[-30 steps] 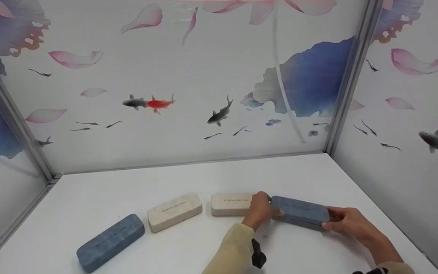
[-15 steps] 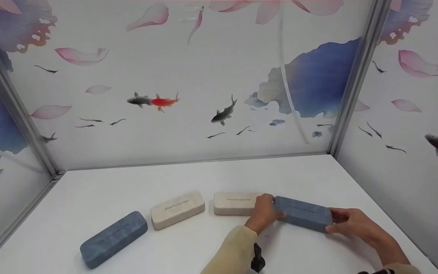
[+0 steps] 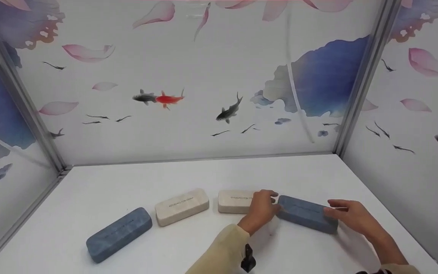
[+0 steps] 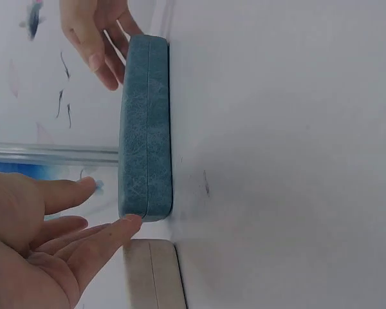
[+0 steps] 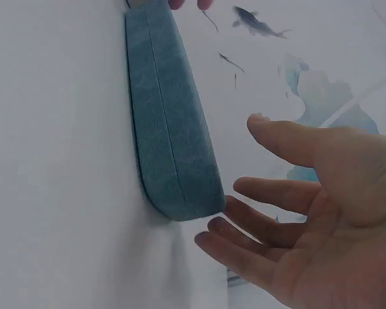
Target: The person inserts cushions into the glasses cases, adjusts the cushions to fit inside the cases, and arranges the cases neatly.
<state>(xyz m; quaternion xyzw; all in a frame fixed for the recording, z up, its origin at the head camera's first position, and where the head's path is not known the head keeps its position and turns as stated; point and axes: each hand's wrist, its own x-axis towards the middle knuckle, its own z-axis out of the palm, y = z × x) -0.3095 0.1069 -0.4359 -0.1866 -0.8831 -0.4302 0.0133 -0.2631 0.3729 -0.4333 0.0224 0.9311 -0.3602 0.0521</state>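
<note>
A blue glasses case (image 3: 307,214) lies shut on the white table at the right end of a row. At its left end is my left hand (image 3: 260,208), fingers loosely extended; one fingertip is close to or touching the corner in the left wrist view. By the other end my right hand (image 3: 356,219) has its thumb and fingers spread apart, gripping nothing. Partly behind the left hand sits a cream glasses case (image 3: 235,201) with printed lettering. Further left are a second cream glasses case (image 3: 182,207) and another blue glasses case (image 3: 119,234), set at a slant.
The white table (image 3: 188,255) is enclosed by a back wall (image 3: 188,140) and side walls printed with fish and petals. Metal posts (image 3: 359,83) stand at the back corners. The cases form a curved row with narrow gaps between them.
Both hands have loosened from the right blue case; the right hand's fingers have lifted and spread. The case stays on the table. The head view has shifted slightly.
</note>
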